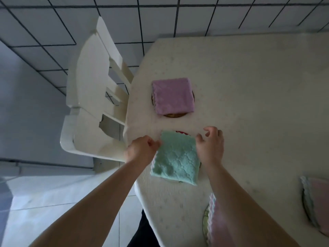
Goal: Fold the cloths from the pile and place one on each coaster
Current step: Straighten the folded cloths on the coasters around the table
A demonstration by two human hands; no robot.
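Mint-green and plush, the cloth [175, 160] lies folded into a rough square on the tabletop [249, 86], with a raised flower-like pattern across its top face and a pale scalloped trim along its left edge. It sits over a coaster [181, 133] that shows only as a sliver of red at the far edge and a dark bit at the right. My left hand [140, 150] is at the cloth's far left corner, fingers curled in, the tips meeting the corner so that they seem to pinch it, though the blur keeps me from being sure. My right hand [211, 145] hovers by the far right corner; its fingers [207, 130] are loosely curled and spread apart, holding nothing, with the thumb just at the cloth's right edge. Farther away on the tabletop a purple cloth [172, 95] lies folded on a second coaster [173, 115], brownish where it peeks out. Nearer to me, partly under my right forearm, a pink cloth [218, 227] rests on a pale coaster [205, 221], and at the right edge lies one more pinkish cloth [318, 198]. A cream chair [92, 97] stands to the left of the tabletop.
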